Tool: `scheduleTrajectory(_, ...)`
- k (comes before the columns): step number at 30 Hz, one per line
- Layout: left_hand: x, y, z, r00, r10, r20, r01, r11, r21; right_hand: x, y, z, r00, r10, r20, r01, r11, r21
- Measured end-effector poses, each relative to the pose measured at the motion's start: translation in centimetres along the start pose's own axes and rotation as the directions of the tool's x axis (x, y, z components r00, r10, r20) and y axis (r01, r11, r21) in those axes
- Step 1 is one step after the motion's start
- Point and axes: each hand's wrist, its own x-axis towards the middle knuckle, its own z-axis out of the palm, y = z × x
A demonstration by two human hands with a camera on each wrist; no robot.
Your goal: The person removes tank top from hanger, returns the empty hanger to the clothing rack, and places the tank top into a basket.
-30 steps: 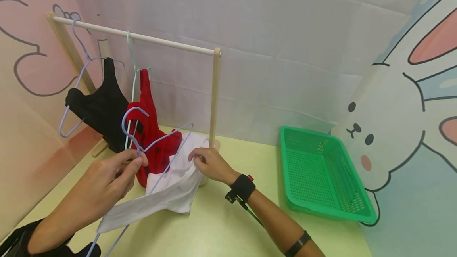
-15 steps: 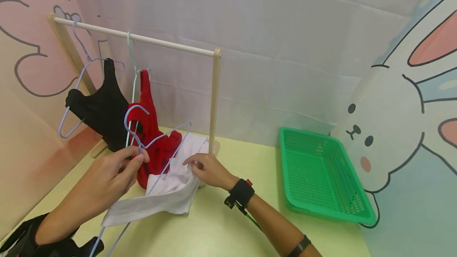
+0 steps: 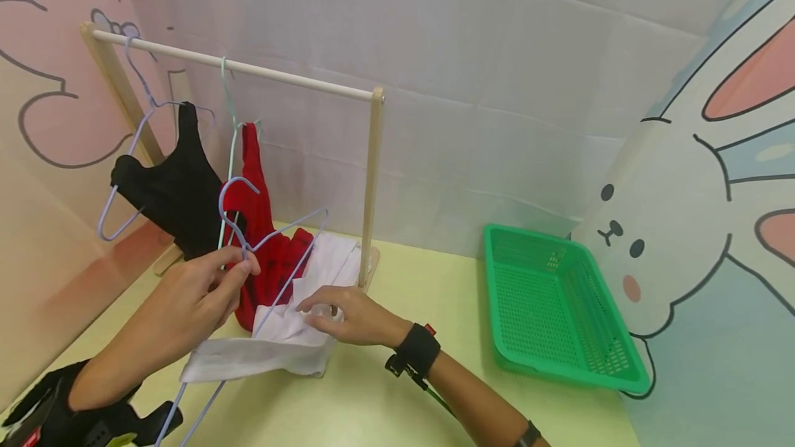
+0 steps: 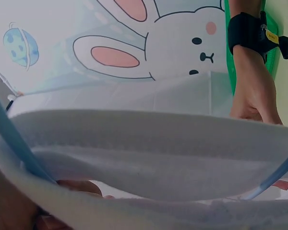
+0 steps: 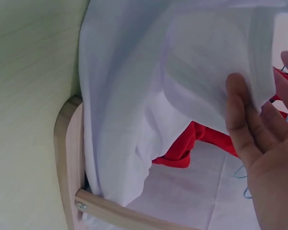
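Pink wall (image 3: 56, 109): cartoon drawing on it, at the far left.
Black top (image 3: 180, 185): hangs at a slant from a lilac hanger (image 3: 150, 98) hooked over the white rod (image 3: 298, 78).
Left hand (image 3: 205, 295): thumb and forefinger pinch the held hanger (image 3: 239, 236) by its neck, just below the hook.
Held hanger: lilac-blue, in front of the rack, hook upward and apart from the rod, its wires showing above and below a band of white cloth.
Red garment (image 3: 273, 269): hangs from a mint hanger (image 3: 232, 150) on the rod, partly behind the held hanger.
White garment (image 3: 282, 354): between the two hands, near the right end of the rack, its band stretching left across the hanger wires.
Right hand (image 3: 357, 316): fingers loosely bent against the white cloth, thumb and forefinger tips parted; a black strap (image 3: 417, 350) circles the wrist.
Right post (image 3: 371, 192): wooden, upright, just behind the right hand.
Green basket (image 3: 537, 302): on the pale yellow counter (image 3: 428, 399), well apart from both hands.
Rabbit wall (image 3: 689, 247): beyond the basket, far right.
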Motion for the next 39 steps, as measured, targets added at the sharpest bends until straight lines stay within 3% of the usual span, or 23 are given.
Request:
scheduleTrajectory(6, 0.2, 0.0, 0.1, 1.000, -0.010, 0.000, 0.010, 1.000, 0.005, 0.1, -1.3, 0.5, 0.995, -0.065, 0.076, 0.064, 0.998, 0.013)
scheduleTrajectory(14, 0.4, 0.0, 0.3, 1.000, -0.027, 0.002, 0.027, 1.000, 0.008, 0.2, -2.8, 1.3, 0.987, -0.077, 0.143, 0.075, 0.997, 0.016)
scheduleTrajectory(28, 0.5, 0.0, 0.3, 1.000, -0.008, -0.012, 0.009, 1.000, 0.024, 0.8, -5.0, 2.2, 0.975, -0.134, 0.177, 0.157, 0.980, -0.124)
scheduleTrajectory(39, 0.8, 0.3, 0.7, 1.000, -0.006, -0.014, 0.006, 1.000, 0.019, 1.0, -4.5, 1.9, 0.972, -0.158, 0.176, 0.184, 0.973, -0.143)
